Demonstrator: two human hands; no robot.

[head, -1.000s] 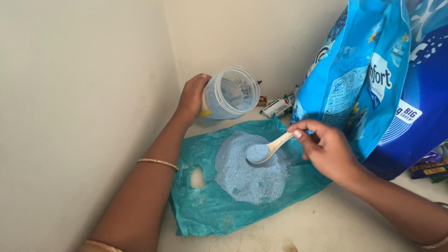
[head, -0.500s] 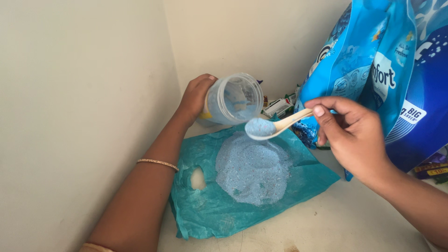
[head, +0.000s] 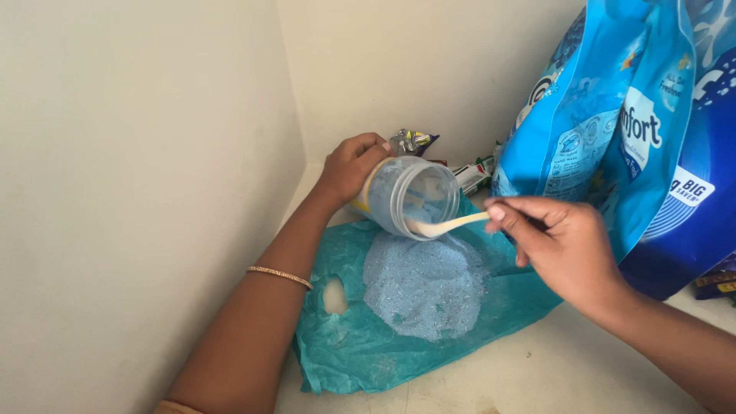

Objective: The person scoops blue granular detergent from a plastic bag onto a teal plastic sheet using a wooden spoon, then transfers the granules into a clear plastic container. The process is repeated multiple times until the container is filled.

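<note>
My left hand [head: 350, 166] grips a clear plastic jar [head: 406, 197], tilted with its mouth facing me, above a teal plastic bag [head: 360, 337]. My right hand [head: 558, 239] holds a pale plastic spoon [head: 448, 225] by the handle, with the spoon's bowl inside the jar's mouth. A heap of blue powder [head: 425, 285] lies on the teal bag just below the jar. Some blue powder sits inside the jar.
A large blue detergent bag [head: 613, 130] stands at the right, close behind my right hand. Small packets [head: 414, 141] lie in the corner behind the jar. Cream walls close the left and back. The teal bag has a hole [head: 334, 295] near my left forearm.
The right hand lifted the spoon with powder from the heap up to the jar. The spoon's bowl now sits inside the jar's mouth. The jar tilted lower toward the spoon.
</note>
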